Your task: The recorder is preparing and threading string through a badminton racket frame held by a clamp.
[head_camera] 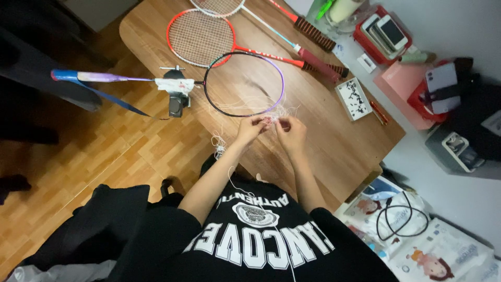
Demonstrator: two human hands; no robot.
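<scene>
Head cam, looking down over wooden table [334, 141]. Both hands meet at the near edge of a black-and-purple racket frame [244, 83], unstrung, head lying on the table, shaft running left to a clamp [176, 99] at the table's left edge; blue-wrapped grip [65, 75] sticks out left over the floor.

L hand [250, 129]: fingers curled in, pinching a tangle of loose white string [269, 116] at the frame's near rim. R hand [291, 130]: fingers also curled, tips pinched on the same tangle, just right of the L. Hands almost touching, string bunched between them. Exact grip per finger too small to tell.

More string trails off the near table edge, w/ 1 strand running down across the person's black printed shirt [255, 240].

Far side of table: 2 strung rackets, red-framed racket [201, 37] nearest the black one, heads overlapping slightly; 2nd racket [219, 6] beyond it, mostly cut off by the top edge. Both handles point right.

Right of hands, well apart: small white tray [353, 98] w/ dark bits, orange pens [379, 112] beside it. Far right: red box [383, 34] holding phones. Wood floor [104, 156] on left; white bags [428, 245] near right w/ a black cable on top.
</scene>
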